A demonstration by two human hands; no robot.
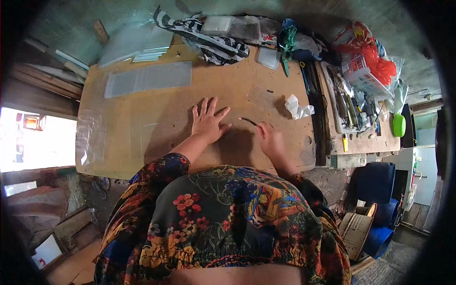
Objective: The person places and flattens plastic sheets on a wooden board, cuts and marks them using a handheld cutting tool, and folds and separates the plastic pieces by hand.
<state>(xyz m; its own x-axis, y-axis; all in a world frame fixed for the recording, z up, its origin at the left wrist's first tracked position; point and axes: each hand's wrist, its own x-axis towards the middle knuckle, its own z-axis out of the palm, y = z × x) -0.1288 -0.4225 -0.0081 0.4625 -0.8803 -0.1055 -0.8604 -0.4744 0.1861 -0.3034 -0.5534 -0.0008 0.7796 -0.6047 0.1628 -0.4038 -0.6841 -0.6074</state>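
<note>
My left hand lies flat on the tan wooden tabletop, its fingers spread. What looks like a clear plastic sheet covers the table's left part; how far it reaches under the hand is hard to see. To the right, my right hand is closed round a thin dark tool with a pale tip, pointing left towards my left thumb. The tool's exact kind cannot be made out. Beyond my left hand rests a flat translucent plastic strip. Crumpled white paper sits right of my right hand.
Stacked clear sheets, a black-and-white striped cloth and plastic packs line the back edge. At right stand a tray of tools, a white basket with red plastic, and a green container. Blue barrels stand below.
</note>
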